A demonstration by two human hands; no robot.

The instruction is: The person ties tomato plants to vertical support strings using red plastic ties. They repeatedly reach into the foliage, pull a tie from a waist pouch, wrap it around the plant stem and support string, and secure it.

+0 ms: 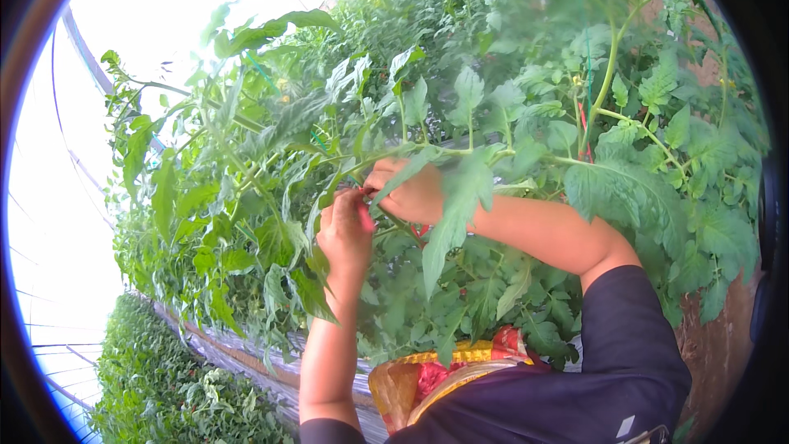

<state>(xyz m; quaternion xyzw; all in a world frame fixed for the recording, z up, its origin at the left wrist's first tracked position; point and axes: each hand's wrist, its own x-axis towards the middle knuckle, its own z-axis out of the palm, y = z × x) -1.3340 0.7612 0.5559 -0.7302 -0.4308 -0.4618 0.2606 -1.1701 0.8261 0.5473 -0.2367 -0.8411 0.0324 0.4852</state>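
Observation:
My left hand (343, 228) is raised among tomato plants, its fingers pinched on a small red strip (367, 219), perhaps a plastic tie. Fingertip to fingertip with it, my right hand (412, 194) is curled and appears to grip the same strip close to a green tomato stem (397, 217). A leaf (459, 213) hangs in front of my right hand and wrist, hiding part of them. How the strip runs around the stem is hidden by my fingers.
A yellow and red woven bag (388, 385) at my waist holds red material (434, 377). A green string (588, 68) rises beside a thick stem (607, 83) with a red tie (584, 129). Plastic sheeting (246, 364) covers the ground. Low plants (185, 376) grow at lower left.

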